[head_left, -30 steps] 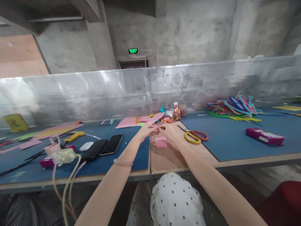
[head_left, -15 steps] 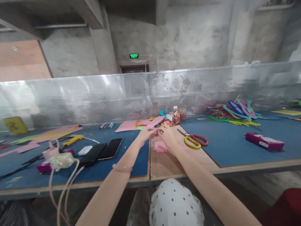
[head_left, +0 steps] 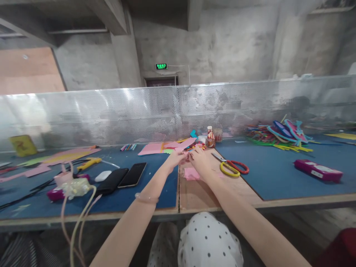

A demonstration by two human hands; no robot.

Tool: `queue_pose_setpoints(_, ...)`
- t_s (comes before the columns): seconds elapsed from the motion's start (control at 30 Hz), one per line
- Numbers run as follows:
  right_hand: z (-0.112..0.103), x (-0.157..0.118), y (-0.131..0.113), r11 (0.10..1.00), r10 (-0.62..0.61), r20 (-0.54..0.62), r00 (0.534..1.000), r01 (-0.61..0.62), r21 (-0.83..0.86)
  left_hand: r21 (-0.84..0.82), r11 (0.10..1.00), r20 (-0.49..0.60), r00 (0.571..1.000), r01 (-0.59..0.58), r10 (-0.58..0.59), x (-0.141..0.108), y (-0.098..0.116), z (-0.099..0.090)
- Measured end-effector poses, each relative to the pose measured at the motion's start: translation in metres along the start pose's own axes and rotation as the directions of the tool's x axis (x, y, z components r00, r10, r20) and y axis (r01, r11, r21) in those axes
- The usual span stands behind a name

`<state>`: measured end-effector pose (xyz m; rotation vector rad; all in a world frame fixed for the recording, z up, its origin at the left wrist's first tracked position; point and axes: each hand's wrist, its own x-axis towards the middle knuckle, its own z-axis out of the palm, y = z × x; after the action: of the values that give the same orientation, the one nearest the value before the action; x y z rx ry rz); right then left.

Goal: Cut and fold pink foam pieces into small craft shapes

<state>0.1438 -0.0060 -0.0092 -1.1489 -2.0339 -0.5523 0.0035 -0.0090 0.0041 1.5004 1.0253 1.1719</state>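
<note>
My left hand (head_left: 175, 158) and my right hand (head_left: 198, 158) meet over the bare wooden strip of the table, fingertips close together. The fingers of both are bent and closed round something small and pinkish, too small to make out. Just below them a piece of pink paper (head_left: 191, 173) lies on the wood. To the right of my right hand rest scissors (head_left: 229, 168) with one yellow and one red handle, blades pointing away to the left. Behind my hands lie larger pink sheets (head_left: 151, 148).
A bottle (head_left: 210, 137) and a jar (head_left: 218, 135) stand behind. Pipe cleaners (head_left: 261, 135) and a purple pack (head_left: 317, 170) are right. Left are two phones (head_left: 132, 175), a white case (head_left: 102, 176), a yellow tool (head_left: 89, 163) and a cabled power strip (head_left: 55, 194). A perforated metal screen (head_left: 125, 111) crosses behind.
The whole view has shifted slightly, so things appear a little further right. My hands stay together with their fingers bent; only slight finger movement shows.
</note>
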Motion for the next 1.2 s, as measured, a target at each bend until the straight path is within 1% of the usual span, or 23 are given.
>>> queue_pose_setpoints(0.1,-0.001,-0.001,-0.003,1.0,0.017,-0.011,1.0,-0.017,0.014,-0.033,0.999,0.008,1.0,0.007,-0.007,-0.001,0.002,0.0)
queue_pose_setpoints(0.2,-0.001,-0.002,-0.005,1.0,-0.003,-0.007,1.0,0.003,0.026,-0.058,0.998,-0.021,1.0,-0.019,0.017,0.0,0.002,0.0)
queue_pose_setpoints(0.3,-0.002,-0.003,-0.007,1.0,-0.013,0.042,0.999,0.013,0.008,-0.099,0.995,-0.02,1.0,-0.017,0.015,0.002,0.001,-0.002)
queue_pose_setpoints(0.4,-0.005,-0.002,-0.007,0.998,-0.045,0.104,0.994,0.048,-0.028,-0.144,0.99,-0.028,1.0,-0.01,0.006,0.004,-0.001,-0.003)
queue_pose_setpoints(0.5,-0.007,-0.001,-0.007,0.996,-0.063,0.157,0.986,0.073,-0.059,-0.149,0.989,-0.028,1.0,-0.005,0.001,0.004,-0.001,-0.003)
queue_pose_setpoints(0.73,-0.008,-0.001,-0.007,0.992,-0.089,0.176,0.98,0.103,-0.074,-0.153,0.988,-0.028,1.0,-0.018,0.014,0.001,0.003,-0.001)
queue_pose_setpoints(0.8,-0.008,-0.001,-0.008,0.996,-0.076,0.153,0.985,0.083,-0.041,-0.143,0.989,-0.032,0.999,-0.022,0.018,0.002,0.003,-0.002)
queue_pose_setpoints(0.83,-0.007,-0.001,-0.008,0.998,-0.054,0.124,0.991,0.056,-0.012,-0.138,0.99,-0.027,0.999,-0.027,0.024,0.002,0.003,-0.002)
queue_pose_setpoints(0.9,-0.006,-0.001,-0.007,0.997,0.025,0.043,0.999,-0.028,0.072,-0.12,0.992,-0.017,0.999,-0.044,0.042,0.002,0.002,-0.003)
queue_pose_setpoints(1.0,-0.003,0.001,-0.003,0.965,0.141,-0.051,0.989,-0.126,0.229,-0.078,0.994,0.005,0.997,-0.07,0.071,0.002,0.001,-0.004)
queue_pose_setpoints(1.07,-0.002,0.003,0.001,0.938,0.165,-0.061,0.984,-0.138,0.317,-0.043,0.996,0.015,0.996,-0.083,0.083,0.002,0.0,-0.004)
queue_pose_setpoints(1.2,-0.002,0.006,0.006,0.891,0.188,-0.007,0.982,-0.168,0.423,0.052,0.993,0.004,0.995,-0.103,0.103,0.003,-0.002,-0.005)
